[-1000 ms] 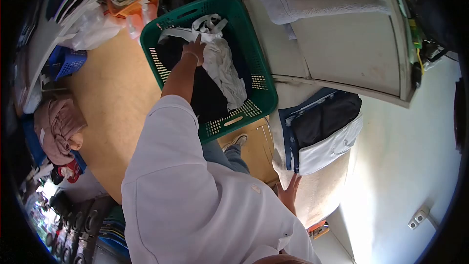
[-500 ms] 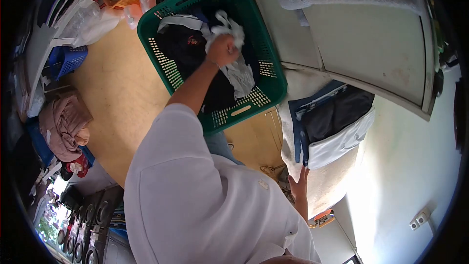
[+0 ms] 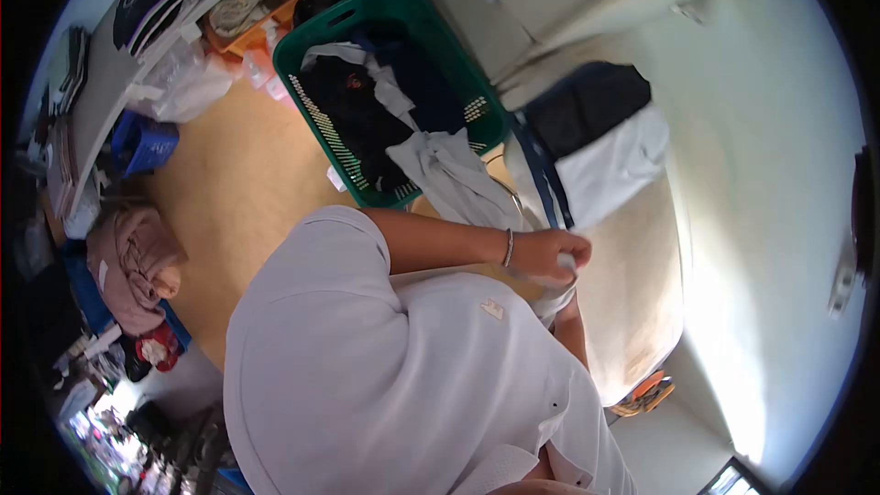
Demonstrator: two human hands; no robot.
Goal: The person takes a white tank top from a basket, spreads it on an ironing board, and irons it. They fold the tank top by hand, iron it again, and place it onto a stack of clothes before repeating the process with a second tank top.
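My left hand (image 3: 550, 252), with a bracelet at the wrist, is shut on a pale grey-white garment (image 3: 454, 179). The garment trails from the hand back over the rim of a green laundry basket (image 3: 302, 50) on the floor. Dark clothes (image 3: 362, 119) fill that basket. Only the forearm of my right hand (image 3: 573, 330) shows; the hand itself lies under my left hand and a fold of the cloth. Both hands are at the near edge of a beige padded surface (image 3: 632, 266), which carries a stack of a dark garment (image 3: 587, 101) and a white one (image 3: 619, 165).
Tan floor (image 3: 229, 192) spreads left of the basket. A pink cloth heap (image 3: 133, 261), a blue crate (image 3: 142, 142), plastic bags (image 3: 183, 78) and an orange box (image 3: 247, 9) line the left side under a shelf of clothes. A white wall is at the right.
My left hand pulled the pale garment out of the basket and carried it to the beige surface's edge. My right hand left the surface and came under the left. The view swung right.
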